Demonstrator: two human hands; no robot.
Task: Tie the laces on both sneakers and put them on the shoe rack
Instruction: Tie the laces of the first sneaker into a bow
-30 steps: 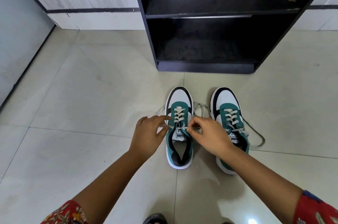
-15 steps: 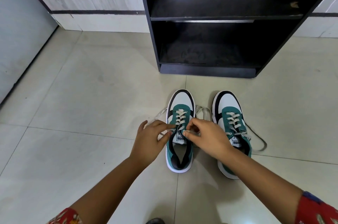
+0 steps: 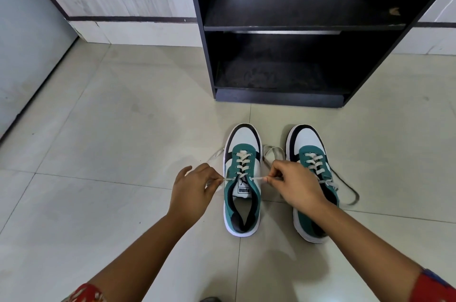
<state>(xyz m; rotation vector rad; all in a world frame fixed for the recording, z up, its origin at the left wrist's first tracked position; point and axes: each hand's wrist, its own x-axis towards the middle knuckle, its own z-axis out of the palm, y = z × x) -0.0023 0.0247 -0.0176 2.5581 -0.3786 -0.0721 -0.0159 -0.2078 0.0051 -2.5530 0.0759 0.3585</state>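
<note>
Pulling laces (image 3: pixel 243 179) taut — both hands

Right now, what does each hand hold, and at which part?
Each hand pinches one lace of the left sneaker close to the top eyelets: left hand the left lace, right hand the right lace.

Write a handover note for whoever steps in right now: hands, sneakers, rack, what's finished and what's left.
Left hand: pinching one lace end of the left teal-and-white sneaker, pulled out sideways.
Right hand: pinching that sneaker's other lace end, pulled the opposite way.
Both sneakers stand side by side on the tiled floor, toes toward the black wooden shoe rack.
Right teal-and-white sneaker: laces loose, trailing on the floor.
Done: no knot or bow shows on either sneaker.
Left: tie both sneakers, then set them on the rack, whose visible shelves hold no shoes.
</note>
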